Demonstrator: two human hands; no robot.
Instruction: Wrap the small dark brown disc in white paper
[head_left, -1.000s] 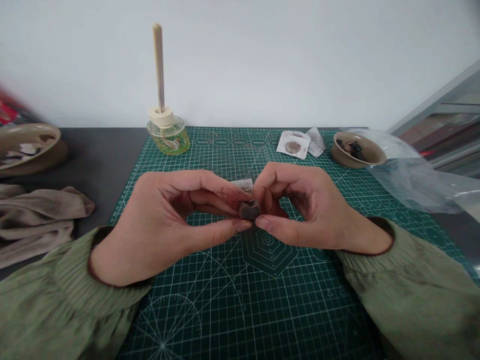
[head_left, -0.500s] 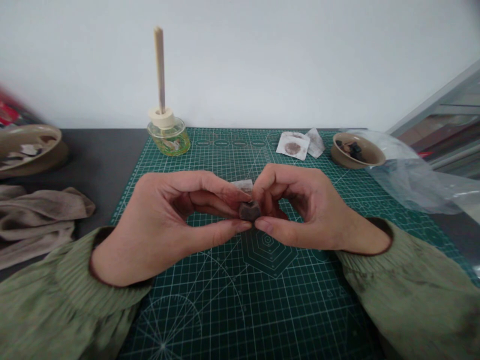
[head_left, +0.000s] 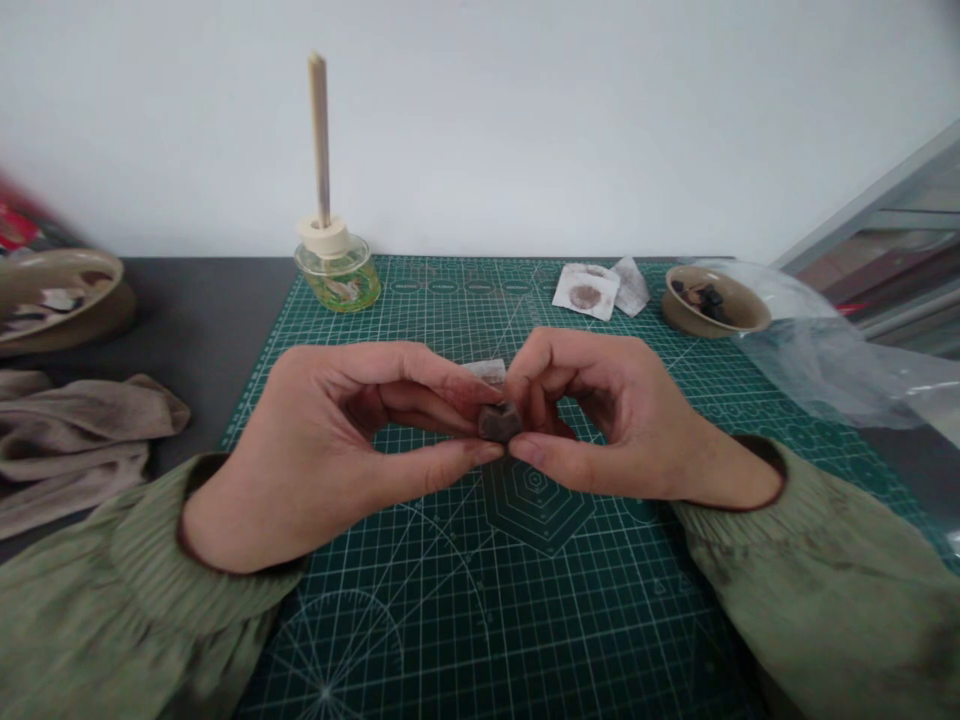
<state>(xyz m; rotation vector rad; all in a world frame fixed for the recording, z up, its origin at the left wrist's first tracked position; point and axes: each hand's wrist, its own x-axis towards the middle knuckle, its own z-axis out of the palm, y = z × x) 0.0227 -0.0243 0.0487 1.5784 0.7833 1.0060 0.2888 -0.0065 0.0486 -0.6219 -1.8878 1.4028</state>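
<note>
A small dark brown lump [head_left: 499, 423] is pinched between both hands above the green cutting mat [head_left: 420, 620]. My left hand [head_left: 352, 430] has its thumb under the lump and its fingers behind and over it. My right hand [head_left: 600, 415] grips the lump's right side with thumb and curled fingers. Its back is hidden by my fingertips, and I cannot tell what it is made of. Just behind it shows part of a whitish piece of paper or pad [head_left: 487, 370], its lower part covered by my fingers.
A reed diffuser [head_left: 339, 270] stands at the back left. Stained white pads [head_left: 592, 285] lie at the back right, near a bowl of dark pieces [head_left: 697, 315] and clear plastic [head_left: 817, 360]. On the left are a bowl of pale pieces [head_left: 105, 305] and a brown cloth [head_left: 82, 430].
</note>
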